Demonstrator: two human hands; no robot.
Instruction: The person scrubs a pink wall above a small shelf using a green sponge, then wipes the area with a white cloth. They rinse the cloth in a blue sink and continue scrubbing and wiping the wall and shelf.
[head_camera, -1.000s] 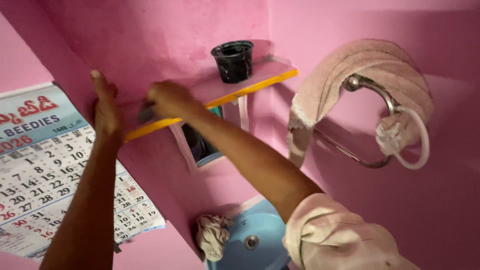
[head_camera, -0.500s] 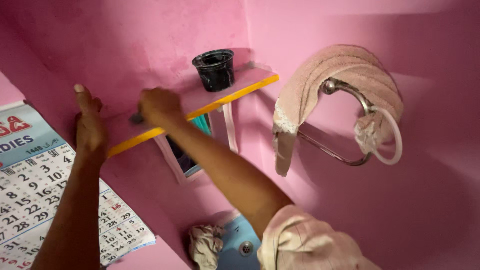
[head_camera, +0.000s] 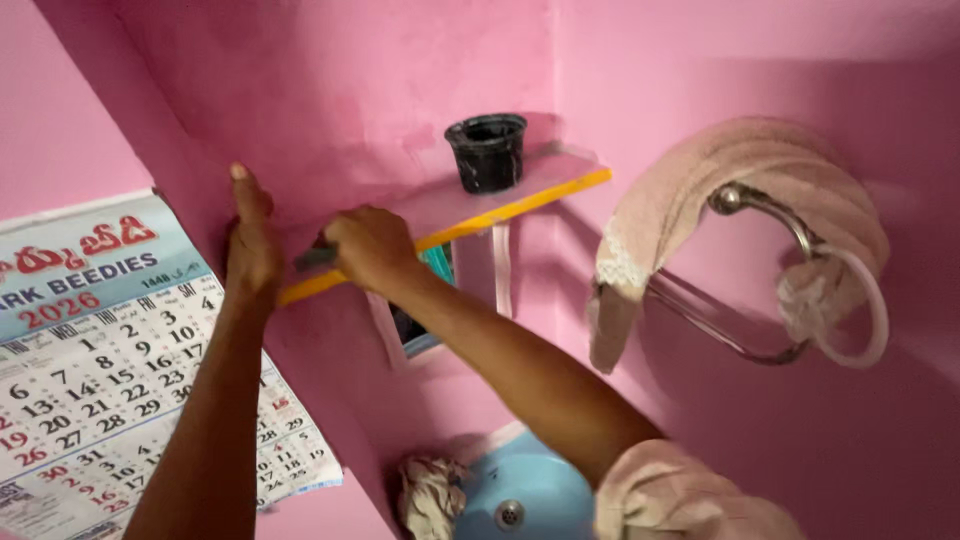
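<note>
Head view. Both hands up at a narrow pink shelf (head_camera: 520, 195) with a yellow front edge, set across the corner of two pink walls. Left hand (head_camera: 252, 250) lies flat against the wall at the shelf's left end, fingers together and pointing up, thumb side toward the shelf edge; it grips nothing that shows. Right hand (head_camera: 372, 245) rests on the shelf top near that same end, fingers curled closed over a small dark object (head_camera: 315, 258), of which only a stub shows toward the left hand; what kind of object, cannot tell. The hands are near each other, not touching.

Black ribbed cup (head_camera: 487, 152) stands upright farther right on the shelf, well apart from both hands. Under the shelf, a small framed mirror (head_camera: 425, 305) is partly hidden by the right forearm. Right wall: pale pink towel (head_camera: 720, 190) draped over a metal ring holder (head_camera: 770, 215). Left wall: a wall calendar (head_camera: 100, 370). Below: light blue basin (head_camera: 520, 495) with its drain showing, and a crumpled cloth (head_camera: 430, 495) on its left rim.
</note>
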